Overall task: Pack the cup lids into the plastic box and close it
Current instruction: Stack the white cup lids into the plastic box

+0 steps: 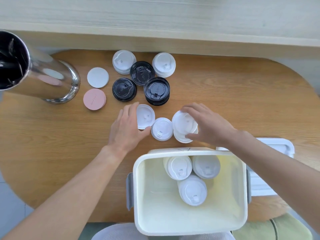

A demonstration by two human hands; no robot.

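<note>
An open white plastic box (138, 196) sits at the table's near edge with three white cup lid stacks (192, 189) inside. My left hand (126, 129) grips a white lid (145, 116) between thumb and fingers. My right hand (209, 125) holds a stack of white lids (183, 126) just above the table. Another white lid (161, 129) lies between the two. Farther back are black lid stacks (156, 90) and white lid stacks (123, 61). The box's lid (280, 146) lies to the right, partly hidden by my right arm.
A tall shiny metal container (43, 78) stands at the left. A white disc (97, 77) and a pink disc (94, 99) lie beside it. A pale wooden ledge (155, 19) runs along the back. A green cushion (273, 227) shows at the lower right.
</note>
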